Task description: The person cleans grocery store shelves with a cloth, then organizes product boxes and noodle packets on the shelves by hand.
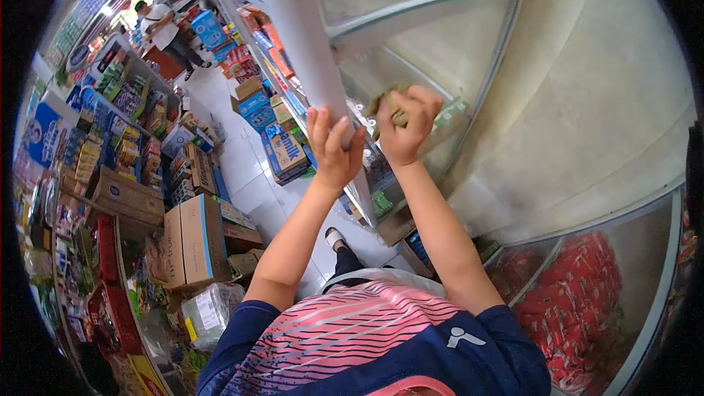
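Observation:
My left hand point(335, 148) is raised beside the white upright post point(297, 37) of a glass-sided display cabinet, its fingers stretched out along the post's lower part and nothing held. To the right of it, my right hand point(411, 123) is closed around a crumpled yellow-green cloth point(383, 111). Cloth and knuckles are right by the cabinet's glass side panel point(418, 44). Behind the glass, lower shelves hold small white and green packs point(449, 119), partly covered by my hand.
Red packets point(572, 308) fill a glass-sided case at lower right. Blue milk cartons point(284, 152) stand on the tiled floor point(253, 183) along the aisle. Cardboard boxes point(192, 238) and crowded shelves line the left. A person point(165, 33) stands far up the aisle.

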Demonstrator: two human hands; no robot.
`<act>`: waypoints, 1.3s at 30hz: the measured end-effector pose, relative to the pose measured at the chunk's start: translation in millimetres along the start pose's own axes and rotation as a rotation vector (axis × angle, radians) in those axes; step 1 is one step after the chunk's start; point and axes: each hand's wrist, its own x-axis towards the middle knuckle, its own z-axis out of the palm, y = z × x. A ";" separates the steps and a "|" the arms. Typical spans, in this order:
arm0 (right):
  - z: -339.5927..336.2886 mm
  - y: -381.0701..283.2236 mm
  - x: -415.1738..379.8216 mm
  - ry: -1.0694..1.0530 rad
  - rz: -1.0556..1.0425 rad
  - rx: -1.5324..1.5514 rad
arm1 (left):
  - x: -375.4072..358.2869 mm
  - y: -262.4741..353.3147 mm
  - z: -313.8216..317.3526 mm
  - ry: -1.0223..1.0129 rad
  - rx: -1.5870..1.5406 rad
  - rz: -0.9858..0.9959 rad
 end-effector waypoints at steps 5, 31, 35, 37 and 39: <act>-29.4 24.8 -90.3 -0.142 0.066 -0.045 | -0.7 -1.1 -0.7 -0.038 0.015 0.031; 2.7 112.8 128.2 0.358 0.008 -0.117 | -0.5 25.0 0.3 -0.147 0.231 0.142; -20.6 144.0 99.7 0.384 0.424 -0.019 | 0.2 28.3 -2.6 -0.202 0.235 0.122; -39.3 187.4 60.1 0.255 0.408 -0.229 | 1.0 27.6 -1.4 -0.183 0.229 0.118; -52.5 207.7 -3.7 0.118 0.409 -0.404 | 1.4 26.5 -1.6 -0.185 0.218 0.130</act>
